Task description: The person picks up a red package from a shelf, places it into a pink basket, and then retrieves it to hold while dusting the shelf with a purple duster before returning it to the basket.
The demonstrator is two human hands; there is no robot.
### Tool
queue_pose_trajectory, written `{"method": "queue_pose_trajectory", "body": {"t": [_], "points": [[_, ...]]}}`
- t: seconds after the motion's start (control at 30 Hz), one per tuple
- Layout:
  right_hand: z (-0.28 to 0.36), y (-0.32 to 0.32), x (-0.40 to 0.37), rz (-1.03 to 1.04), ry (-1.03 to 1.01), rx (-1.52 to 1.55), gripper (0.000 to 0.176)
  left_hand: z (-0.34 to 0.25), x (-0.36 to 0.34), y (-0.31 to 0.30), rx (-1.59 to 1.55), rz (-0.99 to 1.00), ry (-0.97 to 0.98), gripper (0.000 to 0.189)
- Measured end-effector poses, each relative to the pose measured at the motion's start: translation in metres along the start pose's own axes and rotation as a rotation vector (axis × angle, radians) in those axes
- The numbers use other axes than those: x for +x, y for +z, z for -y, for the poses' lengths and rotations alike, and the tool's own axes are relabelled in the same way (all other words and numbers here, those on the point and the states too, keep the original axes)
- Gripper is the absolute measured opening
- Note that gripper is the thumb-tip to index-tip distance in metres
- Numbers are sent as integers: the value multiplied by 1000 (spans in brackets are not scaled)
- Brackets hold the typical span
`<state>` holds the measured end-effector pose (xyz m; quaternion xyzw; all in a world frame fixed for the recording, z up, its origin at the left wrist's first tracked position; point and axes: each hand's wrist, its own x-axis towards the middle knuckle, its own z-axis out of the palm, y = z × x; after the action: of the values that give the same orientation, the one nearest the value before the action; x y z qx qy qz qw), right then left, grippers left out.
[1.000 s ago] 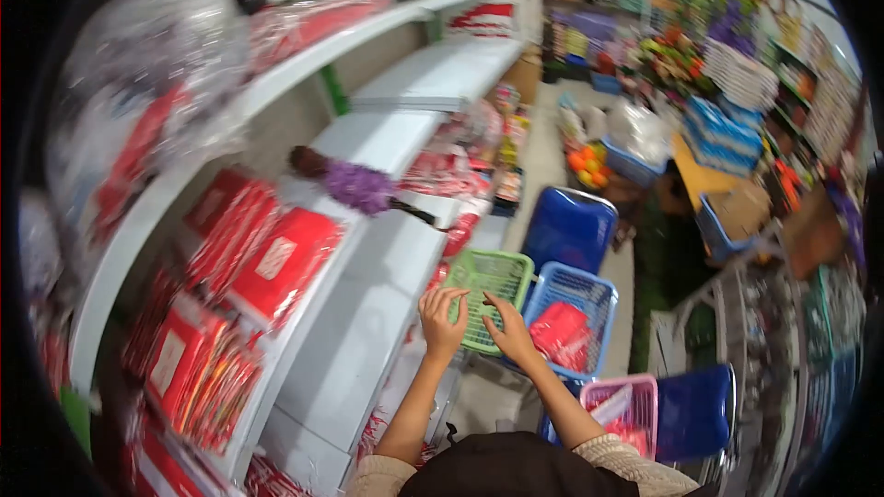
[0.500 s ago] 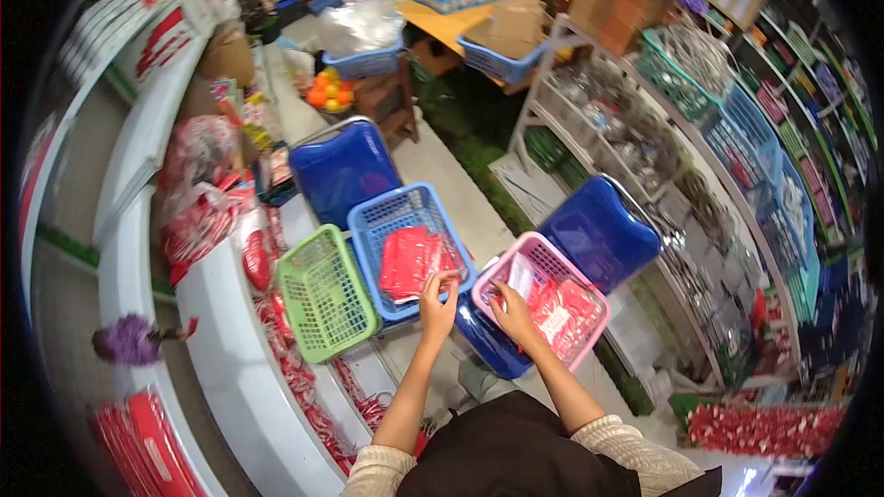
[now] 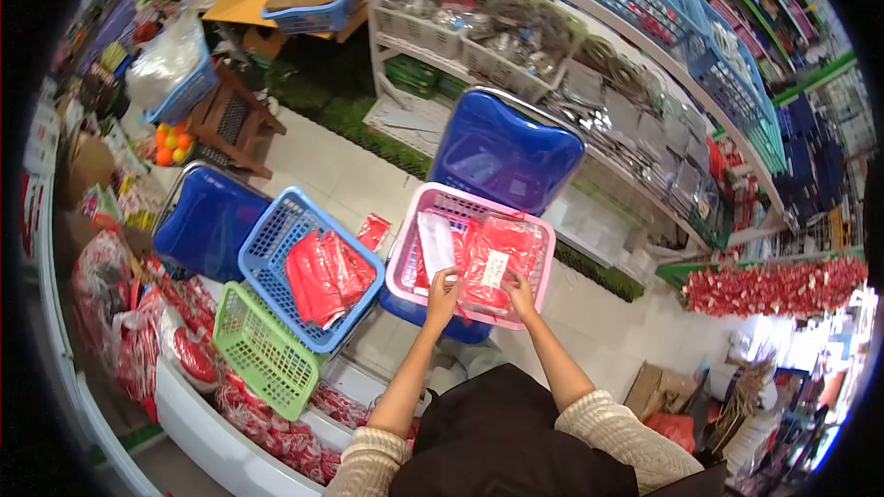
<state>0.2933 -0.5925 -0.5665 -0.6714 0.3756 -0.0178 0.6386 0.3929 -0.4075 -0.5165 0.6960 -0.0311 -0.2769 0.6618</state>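
My left hand [image 3: 443, 296] is over the near side of the pink basket [image 3: 398, 267], fingers pinched together. A small pale bit shows at its fingertips, too small to name, just below a white packet [image 3: 436, 241]. My right hand [image 3: 521, 298] has its fingers closed at the lower edge of a red plastic packet [image 3: 520, 244] with a white label [image 3: 495, 269]. The pink basket rests on a blue chair. To its left, a blue basket [image 3: 260, 237] contains more red packets [image 3: 322, 271], and a green basket [image 3: 267, 350] leans beside it.
Two blue chair backs [image 3: 502, 152] [image 3: 210, 221] stand beyond the baskets. A shelf rack [image 3: 373, 28] with bins of goods runs along the right. At left, a pale counter [image 3: 216, 433] has red bundles behind it. A red packet [image 3: 373, 231] lies between the baskets.
The view has turned to the right, so the pink basket is now centred. Both hands have moved over it; my left hand was at the blue basket's edge before.
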Motion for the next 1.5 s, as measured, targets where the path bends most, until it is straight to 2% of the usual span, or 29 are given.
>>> {"method": "queue_pose_trajectory", "body": {"t": [0.13, 0.17, 0.27, 0.3, 0.4, 0.43, 0.47, 0.53, 0.63, 0.73, 0.77, 0.87, 1.0, 1.03, 1.13, 1.17, 1.23, 1.3, 1.4, 1.43, 1.5], "points": [[-47, -18, 15, -201, 50, 192, 52, 43, 26, 32, -16, 149, -106, 36], [-47, -24, 13, -170, 86, 282, 55, 74, 36, 37, 31, 199, -56, 44], [-57, -35, 7, -117, 274, 304, 56, 92, 46, 48, 397, 222, 6, 54], [-64, -36, 6, -127, 257, 273, 58, 95, 50, 49, 373, 271, -57, 67], [-88, -28, 4, -139, 193, 177, 65, 108, 58, 56, 518, 251, -93, 75], [-91, -26, 6, -140, 166, 104, 68, 116, 62, 56, 486, 252, -43, 81], [-94, -26, 6, -146, 215, 160, 66, 123, 64, 55, 535, 283, -69, 81], [-55, -23, -5, -153, 311, 270, 62, 110, 65, 53, 630, 339, -123, 80], [-62, -21, 1, -120, 277, 57, 52, 109, 56, 58, 689, 200, 27, 75], [-60, -24, 3, -75, 486, 139, 32, 87, 48, 54, 660, 124, 94, 65], [-67, -17, 6, -172, 303, 110, 19, 70, 45, 52, 711, 176, 43, 55], [-37, -17, 0, -247, 242, -16, 18, 58, 46, 48, 641, 152, -15, 47], [-4, -19, -9, -179, 63, 313, 21, 20, 45, 44, 535, 131, -74, 41], [48, -23, -30, -144, 166, 317, 23, 10, 43, 42, 536, 116, -28, 39], [51, -32, -28, -111, 176, 170, 22, -8, 41, 34, 227, 95, 101, 37], [50, -29, -27, -72, 120, 331, 19, -25, 34, 31, 280, 82, 97, 33], [74, -27, -35, 1, 62, 385, 19, -42, 26, 23, 206, 77, 144, 31], [95, -12, -38, -4, -51, 511, 26, -57, 17, 14, 116, 43, 207, 27], [124, -8, -41, 78, -40, 425, 33, -86, -1, -10, 15, 8, 155, 27], [156, -5, -56, 114, 5, 431, 32, -99, -9, -19, -1, -5, 149, 29], [192, 6, -67, 215, -28, 481, 30, -116, -24, -36, -21, -96, 244, 30]]}}
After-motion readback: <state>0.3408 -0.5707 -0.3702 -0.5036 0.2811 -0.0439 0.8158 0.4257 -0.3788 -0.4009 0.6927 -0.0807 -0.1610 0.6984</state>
